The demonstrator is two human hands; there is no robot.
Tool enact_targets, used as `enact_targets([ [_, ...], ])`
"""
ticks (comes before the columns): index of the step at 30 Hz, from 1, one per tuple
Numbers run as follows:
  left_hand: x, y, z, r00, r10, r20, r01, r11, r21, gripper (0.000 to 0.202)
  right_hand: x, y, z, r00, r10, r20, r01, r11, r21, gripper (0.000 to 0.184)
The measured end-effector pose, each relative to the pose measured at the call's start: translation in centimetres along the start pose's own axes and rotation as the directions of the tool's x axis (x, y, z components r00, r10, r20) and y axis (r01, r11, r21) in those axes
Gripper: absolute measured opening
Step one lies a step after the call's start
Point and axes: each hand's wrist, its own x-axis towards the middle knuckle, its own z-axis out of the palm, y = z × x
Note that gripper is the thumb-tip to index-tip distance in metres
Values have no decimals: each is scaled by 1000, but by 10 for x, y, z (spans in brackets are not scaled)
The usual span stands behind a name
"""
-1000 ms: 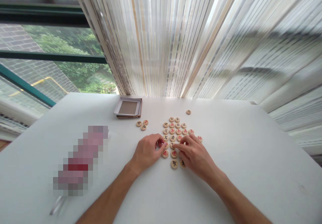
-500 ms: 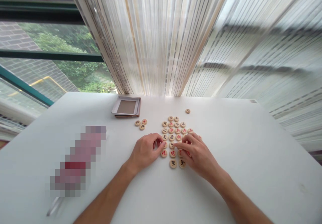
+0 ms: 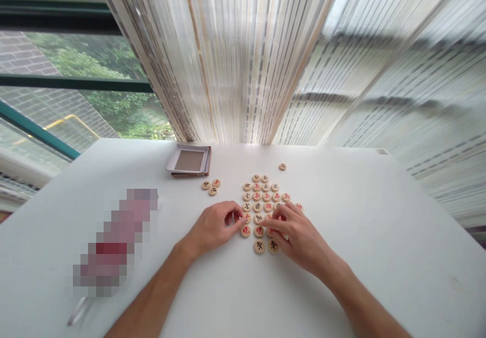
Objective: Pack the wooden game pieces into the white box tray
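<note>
Round wooden pieces marked in red and black are lying flat in close, uneven rows near the middle of a white bench, and both hands are resting at the near part of this block. The left hand is sitting at the block's left edge, thumb and fingers curling toward each other with a gap showing behind the tips; those tips are meeting the edge of a red-marked piece. The right hand is reaching in from the other side, partly curled, its index finger extending to a black-marked piece just beside the red one, while its knuckles and fingers are hiding several other pieces. From this height I cannot tell whether either hand is actually gripping anything or merely touching. Two black-marked pieces are forming the nearest row. A cluster of three pieces is lying apart on the left, near a shallow box, and a single piece is lying alone beyond the block. A pixelated pinkish item is lying farther left.
</note>
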Motion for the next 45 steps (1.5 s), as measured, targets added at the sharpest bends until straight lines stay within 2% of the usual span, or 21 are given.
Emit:
enact_targets([
  [10, 0, -2, -3, 999, -5, 42, 5, 1000, 3, 12, -1, -4, -3, 996, -34, 83, 32, 999, 26, 33],
  [17, 0, -2, -3, 999, 15, 39, -15, 1000, 3, 13, -2, 6, -8, 1000, 2, -2, -2, 1000, 19, 24],
  [22, -2, -1, -2, 999, 34, 38, -35, 999, 38, 17, -1, 19, -22, 994, 61, -95, -57, 997, 44, 26],
  [26, -3, 2, 1, 994, 98, 54, -102, 992, 70, 18, -3, 25, -31, 983, 157, -100, -154, 987, 34, 10],
  [27, -3, 3, 1, 992, 112, 57, -116, 990, 78, 19, -4, 26, -33, 980, 180, -83, -178, 984, 30, 7],
  [31, -3, 6, 2, 986, 157, 62, -164, 978, 131, 28, -9, 26, -37, 976, 206, 75, -205, 979, -14, 32],
  [34, -4, 9, 3, 975, 213, 71, -222, 957, 187, 35, -11, 21, -34, 965, 206, 160, -199, 978, -62, 41],
  [39, -5, 15, 8, 962, 255, 98, -271, 933, 235, 34, -10, 11, -29, 958, 210, 194, -195, 977, -90, 39],
  [45, -5, 16, 11, 957, 271, 105, -289, 926, 241, 33, -11, 12, -27, 941, 231, 249, -215, 972, -90, 38],
])
